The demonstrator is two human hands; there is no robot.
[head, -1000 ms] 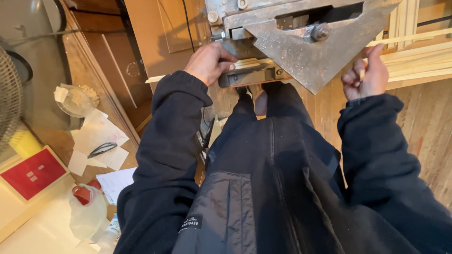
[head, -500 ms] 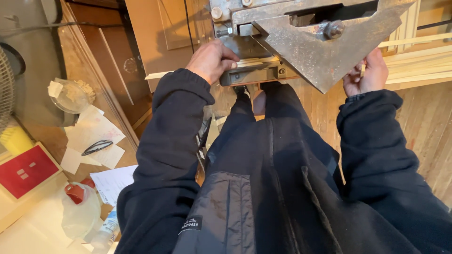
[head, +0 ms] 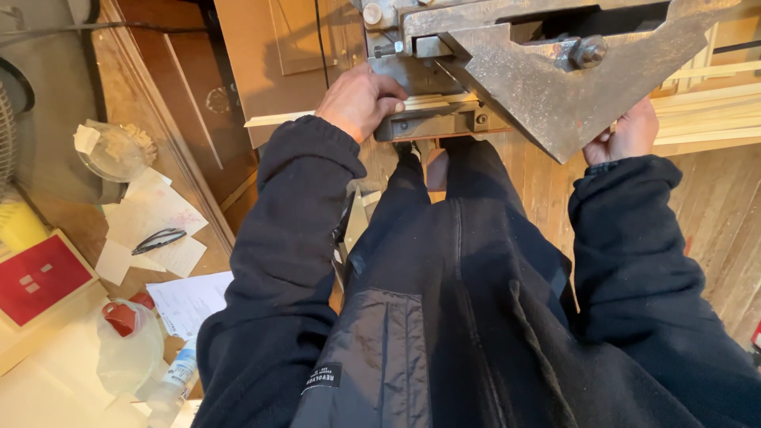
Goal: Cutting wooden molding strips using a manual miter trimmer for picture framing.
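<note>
My left hand (head: 361,99) rests curled on thin pale wooden strips (head: 428,103) lying on the metal bed (head: 432,127) of a woodworking machine, pressing them down. A large rusty triangular metal plate (head: 547,87) with a bolt (head: 588,51) juts out over the bed. My right hand (head: 626,135) is partly hidden behind that plate's tip and grips the stacked strips (head: 705,119) that run off to the right. Both arms wear dark sleeves above dark trousers.
A wooden cabinet (head: 261,71) stands behind the machine. At left a low surface holds papers (head: 151,214), black glasses (head: 158,240), a clear dish (head: 111,150), a red box (head: 36,277), a plastic jug with a red cap (head: 127,341) and a small bottle (head: 178,376). Plank floor at right.
The view has shifted slightly, so the machine and plate sit a little higher and to the right. Both hands stay at the same places on the strips.
</note>
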